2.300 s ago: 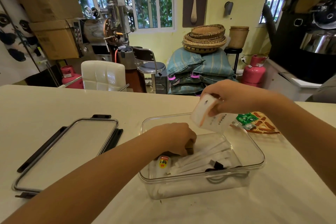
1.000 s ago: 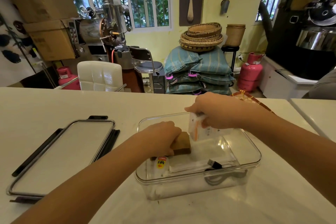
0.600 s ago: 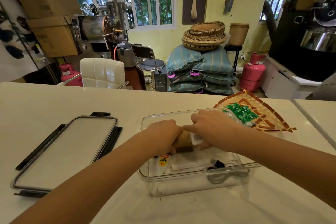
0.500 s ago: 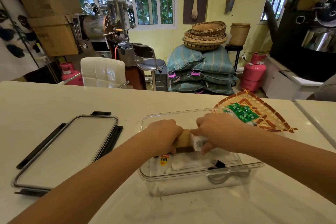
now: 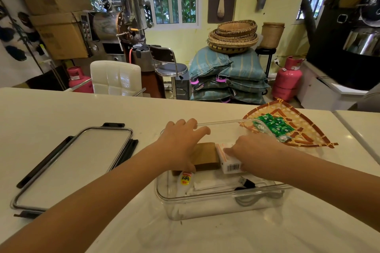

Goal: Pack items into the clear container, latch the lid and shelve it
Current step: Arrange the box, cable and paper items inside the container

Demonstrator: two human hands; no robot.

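The clear container (image 5: 216, 198) stands open on the white table in front of me. Inside lie a brown box (image 5: 205, 157), a white box with a barcode (image 5: 228, 161), a small glue bottle with a yellow label (image 5: 185, 178), white packets and a black USB cable (image 5: 246, 182). My left hand (image 5: 181, 141) hovers over the left end of the brown box, its fingers spread and lifted. My right hand (image 5: 250, 150) grips the white box and holds it against the right side of the brown box. The container's lid (image 5: 72, 162), with black latches, lies flat to the left.
A woven fan-shaped tray (image 5: 304, 133) with green packets (image 5: 273, 126) lies behind the container's far right corner. Beyond the table's far edge stand a white chair (image 5: 116, 77), a stool, stacked sacks, pink gas cylinders and roasting machines. A seam splits the table at the right.
My right hand brought the white box down into the container beside the brown box. My left hand, closed on the brown box before, has opened its fingers.
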